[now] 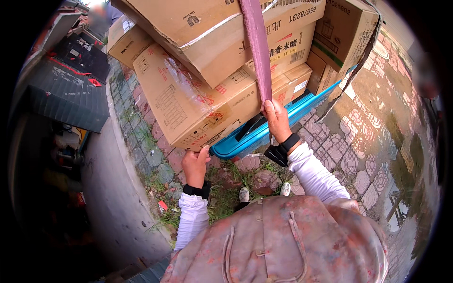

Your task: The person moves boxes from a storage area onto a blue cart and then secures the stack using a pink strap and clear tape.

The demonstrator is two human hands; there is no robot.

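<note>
My right hand (277, 120) is closed round the lower end of a purple strap (258, 52), which runs up over a stack of brown cardboard boxes. At the near lower corner of a long cardboard box (181, 101), my left hand (194, 166) grips the edge, its fingers partly hidden and its thumb alongside. Under the boxes shows the blue rim of a cart or tray (231, 147). A larger cardboard box (212, 40) rests tilted on top of the long one, beneath the strap.
Another carton (347, 30) stands at the far right of the load, with a dark cord (361, 63) hanging beside it. Patterned paving (349, 127) surrounds the load, wet at the right. A pale concrete ledge (122, 184) and dark grey panels (66, 101) lie on the left.
</note>
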